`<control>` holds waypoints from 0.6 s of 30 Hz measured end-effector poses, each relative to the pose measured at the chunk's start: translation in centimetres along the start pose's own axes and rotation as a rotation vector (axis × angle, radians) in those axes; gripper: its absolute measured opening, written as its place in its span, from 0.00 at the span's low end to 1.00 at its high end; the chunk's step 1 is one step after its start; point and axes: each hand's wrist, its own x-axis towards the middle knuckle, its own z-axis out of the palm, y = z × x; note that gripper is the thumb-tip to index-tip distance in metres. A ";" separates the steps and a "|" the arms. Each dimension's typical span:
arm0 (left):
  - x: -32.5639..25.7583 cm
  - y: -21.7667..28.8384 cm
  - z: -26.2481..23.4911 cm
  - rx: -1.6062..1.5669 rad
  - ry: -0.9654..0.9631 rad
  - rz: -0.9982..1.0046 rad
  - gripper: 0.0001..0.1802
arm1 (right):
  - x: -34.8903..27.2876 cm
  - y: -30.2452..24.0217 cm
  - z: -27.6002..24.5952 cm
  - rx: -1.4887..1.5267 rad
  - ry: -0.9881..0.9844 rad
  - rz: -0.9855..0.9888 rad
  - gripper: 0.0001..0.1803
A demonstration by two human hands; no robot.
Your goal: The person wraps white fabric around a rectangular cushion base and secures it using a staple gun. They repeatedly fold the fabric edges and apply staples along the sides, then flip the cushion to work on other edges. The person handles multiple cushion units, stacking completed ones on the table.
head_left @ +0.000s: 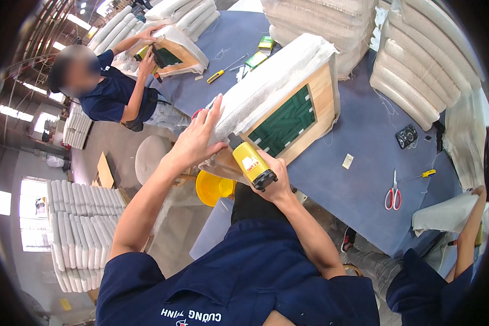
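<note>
White cloth [271, 79] already wraps the padded side of the seat [288, 99], propped tilted at the near edge of the counter [364, 182]; its wooden underside [324, 95] and green webbing [280, 127] lie bare. My left fingers [214, 114] spread against the near corner; my right fingers [268, 160] wrap a yellow staple gun [250, 162]. How much cloth is fastened, how much loose, I can't tell.

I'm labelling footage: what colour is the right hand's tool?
The tool is mainly yellow with black ends, best seen in the head view.
</note>
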 end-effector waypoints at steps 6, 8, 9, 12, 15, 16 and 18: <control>-0.2 0.0 0.1 0.001 -0.006 -0.019 0.74 | -0.1 -0.1 0.4 -0.020 -0.038 -0.042 0.14; -0.2 0.3 -0.2 0.009 -0.019 -0.014 0.75 | -0.1 -0.4 0.8 -0.003 -0.035 -0.019 0.15; -0.2 0.6 -0.2 0.010 -0.027 -0.009 0.76 | 0.1 -0.4 0.9 -0.016 -0.051 0.008 0.15; -0.2 0.0 -0.1 0.006 -0.006 0.007 0.79 | 0.2 -0.5 0.6 -0.035 -0.069 -0.002 0.17; -0.5 0.7 -0.5 -0.049 -0.063 -0.018 0.78 | -0.5 -1.3 0.1 0.017 -0.095 0.009 0.21; -0.4 0.6 -0.8 -0.033 -0.065 -0.007 0.79 | -0.1 -1.2 0.3 -0.006 -0.127 0.009 0.22; -0.2 0.7 -1.0 -0.012 -0.062 0.019 0.79 | 0.4 -1.0 0.2 -0.063 -0.192 0.013 0.24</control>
